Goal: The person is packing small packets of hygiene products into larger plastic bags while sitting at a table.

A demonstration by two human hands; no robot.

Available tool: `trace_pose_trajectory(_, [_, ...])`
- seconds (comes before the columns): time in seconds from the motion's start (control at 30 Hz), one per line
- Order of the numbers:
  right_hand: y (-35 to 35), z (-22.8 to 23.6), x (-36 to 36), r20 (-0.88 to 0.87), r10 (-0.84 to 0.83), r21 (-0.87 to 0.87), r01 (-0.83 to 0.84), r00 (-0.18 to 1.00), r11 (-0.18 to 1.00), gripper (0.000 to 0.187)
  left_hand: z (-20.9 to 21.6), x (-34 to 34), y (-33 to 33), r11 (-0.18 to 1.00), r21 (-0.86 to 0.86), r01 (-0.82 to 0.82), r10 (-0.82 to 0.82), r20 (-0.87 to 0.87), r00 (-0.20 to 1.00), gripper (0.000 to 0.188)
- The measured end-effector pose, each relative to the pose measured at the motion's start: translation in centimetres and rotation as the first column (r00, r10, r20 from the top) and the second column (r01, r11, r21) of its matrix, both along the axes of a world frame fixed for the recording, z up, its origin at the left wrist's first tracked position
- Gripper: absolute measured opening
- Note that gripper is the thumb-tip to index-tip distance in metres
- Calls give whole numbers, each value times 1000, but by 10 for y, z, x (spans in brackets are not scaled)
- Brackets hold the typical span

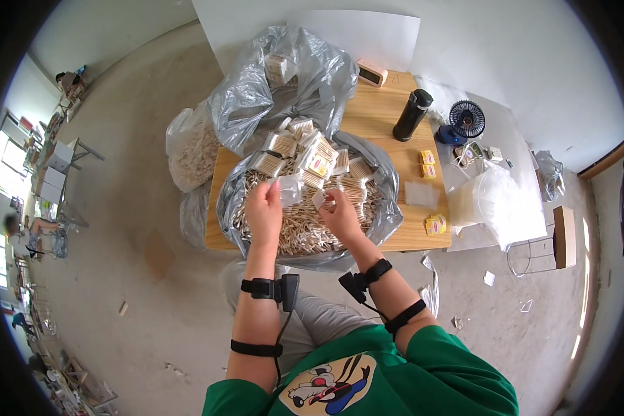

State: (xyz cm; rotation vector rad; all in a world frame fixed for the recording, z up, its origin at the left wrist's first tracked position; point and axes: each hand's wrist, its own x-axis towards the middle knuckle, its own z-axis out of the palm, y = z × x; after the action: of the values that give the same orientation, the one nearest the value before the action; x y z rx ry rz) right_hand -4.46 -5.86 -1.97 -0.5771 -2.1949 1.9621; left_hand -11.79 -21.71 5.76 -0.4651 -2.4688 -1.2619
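Note:
My left hand [263, 213] is closed on a small clear plastic bag [290, 188]. Pinched in the fingers of my right hand [342, 217] is a small whitish piece [318, 199], too small to name surely. Both hands are over a big heap of loose cotton swabs [298, 234] in an open grey plastic bag [388, 182]. Beyond my fingers lie several packed bundles of swabs [281, 144], and one pack with a yellow label [319, 163] rests on top. The bag in my left hand looks flat, though its contents are hard to make out.
The wooden table [374, 114] bears a black bottle [413, 115], a pink clock [372, 72], yellow cards [435, 224] and a clear sheet [421, 195]. To the right stand a small fan [464, 123] and a large bag of clear plastic [489, 208]. Another swab-filled bag [191, 149] leans at left.

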Motion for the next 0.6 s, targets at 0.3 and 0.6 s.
trace_pose_trajectory(0.3, [7, 2, -6, -268, -64, 499, 196, 961, 844, 19, -12, 16, -10, 981, 151, -118, 93, 167, 982, 31])
trace_pose_trajectory(0.6, [99, 18, 84, -99, -286, -344, 237, 953, 909, 19, -54, 19, -19, 743, 626, -239, -204, 552, 809, 19])
